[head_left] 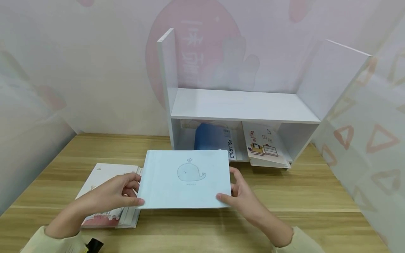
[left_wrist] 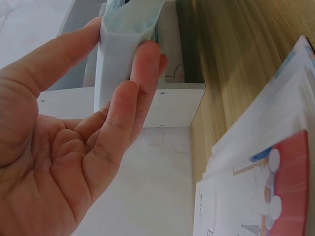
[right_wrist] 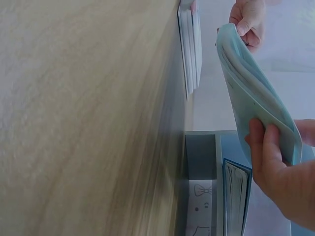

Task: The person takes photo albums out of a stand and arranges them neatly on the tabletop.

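Observation:
A pale blue album (head_left: 190,193) with a small whale drawing on its cover is held above the table, cover up, between both hands. My left hand (head_left: 109,193) pinches its left edge, thumb on the cover and fingers beneath. At the right edge, my right hand (head_left: 245,200) grips it the same way. The left wrist view shows the album's pale spine (left_wrist: 115,64) between thumb and fingers. In the right wrist view its page edges (right_wrist: 256,78) fan slightly apart between the covers. Below the left hand lies a stack of white books (head_left: 110,171), partly hidden by the hand.
Behind the album stands a white shelf unit (head_left: 246,104) with upright side panels. Its lower compartment holds a blue album (head_left: 210,137) marked POLAROID and a white illustrated book (head_left: 265,149) jutting past the front edge. A wood-grain table (head_left: 300,200) lies beneath everything.

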Demonstrator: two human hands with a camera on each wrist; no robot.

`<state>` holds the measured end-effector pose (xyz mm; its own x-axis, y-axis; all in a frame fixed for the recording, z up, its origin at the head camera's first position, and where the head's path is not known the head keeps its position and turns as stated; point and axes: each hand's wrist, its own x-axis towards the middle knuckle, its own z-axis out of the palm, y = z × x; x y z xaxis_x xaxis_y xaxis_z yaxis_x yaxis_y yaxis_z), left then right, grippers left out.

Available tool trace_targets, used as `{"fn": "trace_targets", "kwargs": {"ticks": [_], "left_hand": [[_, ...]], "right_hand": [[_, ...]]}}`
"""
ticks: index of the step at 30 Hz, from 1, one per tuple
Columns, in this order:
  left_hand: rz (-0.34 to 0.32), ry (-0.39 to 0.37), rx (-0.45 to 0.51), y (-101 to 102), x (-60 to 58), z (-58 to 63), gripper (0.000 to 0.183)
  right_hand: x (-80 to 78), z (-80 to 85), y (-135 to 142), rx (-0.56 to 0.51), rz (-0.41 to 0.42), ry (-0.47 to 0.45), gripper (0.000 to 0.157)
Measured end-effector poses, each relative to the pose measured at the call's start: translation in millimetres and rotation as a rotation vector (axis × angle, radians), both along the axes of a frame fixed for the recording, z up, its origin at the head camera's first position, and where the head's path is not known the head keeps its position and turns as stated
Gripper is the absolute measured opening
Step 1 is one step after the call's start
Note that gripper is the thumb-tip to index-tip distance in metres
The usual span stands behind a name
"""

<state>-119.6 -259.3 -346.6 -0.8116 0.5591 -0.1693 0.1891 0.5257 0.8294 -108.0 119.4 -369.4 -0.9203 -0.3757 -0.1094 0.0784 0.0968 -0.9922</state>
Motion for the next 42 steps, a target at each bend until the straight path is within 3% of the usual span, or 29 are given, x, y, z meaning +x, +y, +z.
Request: {"fn": "trace_targets", "kwargs": {"ticks": [12, 23, 29, 42], "left_hand": [[-0.017, -0.045, 0.017, -8.1, 4.2, -8.5, 0.068], [-0.020, -0.057, -0.031, -14.4, 6.3, -18.9, 0.064], [-0.029, -0.031, -0.069, -15.9, 6.1, -22.8, 0.059], [-0.030, -0.106, -0.042, -18.4, 9.2, -27.5, 0.044]], "right_hand": [[5.6, -8.6, -6.9, -0.001, 0.008, -0.031, 0.071], [8.5, -18.3, -13.4, -0.014, 0.025, -0.050, 0.072], [11.5, -21.8, -17.3, 0.007, 0.009, -0.064, 0.074], [13.6, -29.7, -25.4, -0.027, 0.028, -0.090, 0.073]]}}
